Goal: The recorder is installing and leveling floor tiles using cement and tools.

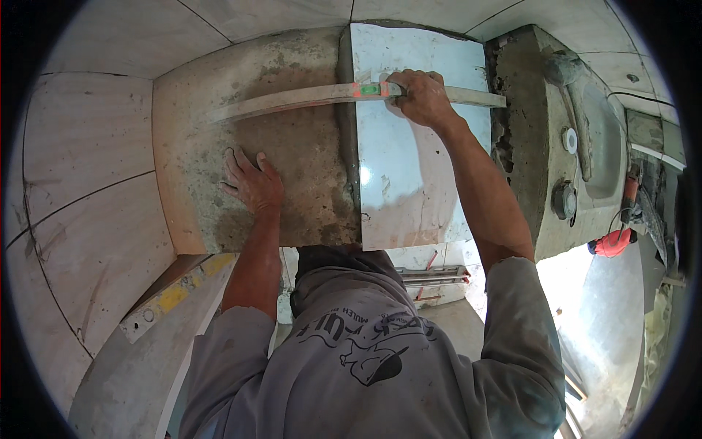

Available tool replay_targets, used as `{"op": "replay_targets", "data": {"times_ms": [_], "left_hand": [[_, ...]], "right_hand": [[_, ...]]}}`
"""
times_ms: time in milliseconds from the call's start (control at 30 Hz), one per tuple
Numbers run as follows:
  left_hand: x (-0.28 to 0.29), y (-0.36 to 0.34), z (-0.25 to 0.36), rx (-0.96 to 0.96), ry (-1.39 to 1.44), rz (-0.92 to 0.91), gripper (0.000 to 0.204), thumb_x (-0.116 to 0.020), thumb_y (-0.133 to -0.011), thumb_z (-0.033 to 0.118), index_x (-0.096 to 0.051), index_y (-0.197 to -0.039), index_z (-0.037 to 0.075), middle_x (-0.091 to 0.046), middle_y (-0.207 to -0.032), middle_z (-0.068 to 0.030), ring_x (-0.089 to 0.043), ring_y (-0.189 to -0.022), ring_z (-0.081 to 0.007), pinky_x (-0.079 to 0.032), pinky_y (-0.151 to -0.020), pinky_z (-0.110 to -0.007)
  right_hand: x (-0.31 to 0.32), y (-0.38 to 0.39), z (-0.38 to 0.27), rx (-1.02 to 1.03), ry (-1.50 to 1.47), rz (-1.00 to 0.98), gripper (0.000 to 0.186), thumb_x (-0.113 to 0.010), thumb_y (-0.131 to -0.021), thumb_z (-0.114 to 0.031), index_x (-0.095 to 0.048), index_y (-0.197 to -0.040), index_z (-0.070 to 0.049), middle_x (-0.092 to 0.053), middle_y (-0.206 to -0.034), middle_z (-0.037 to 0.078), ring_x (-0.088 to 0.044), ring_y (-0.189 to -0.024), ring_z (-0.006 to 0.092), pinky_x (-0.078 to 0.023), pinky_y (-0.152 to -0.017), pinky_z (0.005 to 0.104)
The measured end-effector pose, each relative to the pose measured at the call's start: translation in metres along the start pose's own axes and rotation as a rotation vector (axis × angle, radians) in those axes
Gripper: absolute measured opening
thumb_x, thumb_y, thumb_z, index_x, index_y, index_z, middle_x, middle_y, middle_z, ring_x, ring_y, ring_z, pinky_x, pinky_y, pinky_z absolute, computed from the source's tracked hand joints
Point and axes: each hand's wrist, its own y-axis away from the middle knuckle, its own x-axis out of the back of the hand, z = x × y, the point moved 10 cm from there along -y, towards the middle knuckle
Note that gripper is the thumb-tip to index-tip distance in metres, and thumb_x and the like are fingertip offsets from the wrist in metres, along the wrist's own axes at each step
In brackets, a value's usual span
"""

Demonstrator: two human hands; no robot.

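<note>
My right hand is wrapped around a long, dusty spirit level, which has a green vial near my fingers. The level runs from left to right across a concrete counter and a glossy white tile. The tile covers the counter's right part, with wet-looking grey smears on its surface. To the left of the tile, my left hand lies flat on the rough concrete with its fingers spread, holding nothing.
A raised concrete block borders the tile on the right, with a basin beyond it. On that block stand a white ring and a small round container. A red tool lies lower right. A yellow-marked bar leans lower left.
</note>
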Motion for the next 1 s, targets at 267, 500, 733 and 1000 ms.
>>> {"op": "replay_targets", "data": {"times_ms": [267, 500, 733, 1000], "left_hand": [[0.005, 0.0, 0.004, -0.013, 0.04, 0.021, 0.057, -0.044, -0.098, 0.041, -0.035, -0.143, 0.007, -0.032, -0.15, -0.0146, -0.026, -0.141, -0.035, -0.014, -0.108, -0.07], [0.004, 0.0, 0.002, 0.014, 0.03, -0.001, 0.057, -0.045, -0.098, 0.04, -0.035, -0.143, 0.006, -0.03, -0.15, -0.014, -0.026, -0.141, -0.0343, -0.015, -0.108, -0.07], [0.004, 0.001, 0.006, 0.0, 0.021, -0.001, 0.057, -0.044, -0.098, 0.04, -0.035, -0.144, 0.007, -0.03, -0.15, -0.0142, -0.026, -0.142, -0.0343, -0.014, -0.108, -0.07], [0.005, -0.002, 0.004, 0.022, 0.017, -0.017, 0.057, -0.044, -0.098, 0.039, -0.035, -0.144, 0.007, -0.03, -0.152, -0.0133, -0.025, -0.143, -0.0332, -0.012, -0.109, -0.069]], "right_hand": [[0.005, -0.001, 0.008, -0.033, -0.015, 0.03, 0.036, -0.071, -0.078, -0.019, -0.066, -0.113, -0.018, -0.065, -0.094, 0.006, -0.062, -0.096, 0.0277, -0.036, -0.099, 0.045], [0.005, -0.003, 0.005, -0.021, -0.017, 0.019, 0.037, -0.071, -0.076, -0.018, -0.066, -0.113, -0.015, -0.066, -0.094, 0.007, -0.062, -0.096, 0.0281, -0.036, -0.1, 0.0447], [0.004, -0.002, 0.011, -0.051, -0.023, 0.035, 0.037, -0.069, -0.077, -0.018, -0.066, -0.114, -0.015, -0.067, -0.099, 0.008, -0.062, -0.099, 0.0275, -0.036, -0.1, 0.0446], [0.002, -0.004, 0.008, -0.058, 0.061, 0.009, 0.043, -0.07, -0.077, -0.021, -0.062, -0.119, -0.017, -0.067, -0.108, 0.007, -0.06, -0.108, 0.0258, -0.031, -0.108, 0.0494]]}}
